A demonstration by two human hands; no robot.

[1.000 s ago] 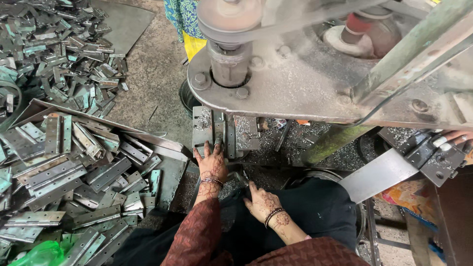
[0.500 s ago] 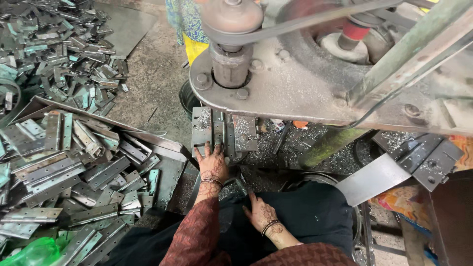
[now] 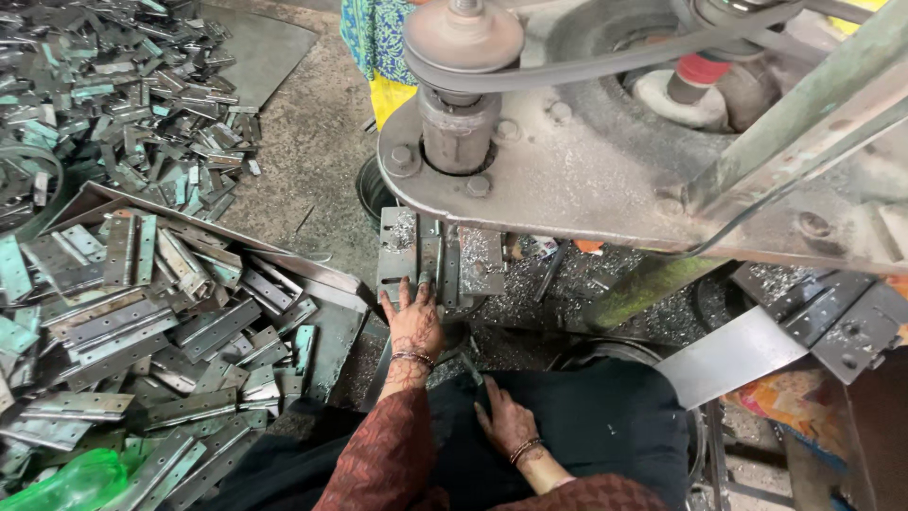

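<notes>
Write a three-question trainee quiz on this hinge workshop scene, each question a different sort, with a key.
1. True or false: the left hand rests flat on the metal plate under the machine.
2. Where is the right hand? A) on the belt B) low by the dark lap cloth C) in the hinge pile
3. Fill in: the tray left of the hands is heaped with metal ____.

Key: 1 true; 2 B; 3 hinges.

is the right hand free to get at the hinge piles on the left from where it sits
Probably not easily. The right hand rests low by the lap, and the left hand with its forearm lies between it and the hinge piles. The left hand is far nearer.
</notes>
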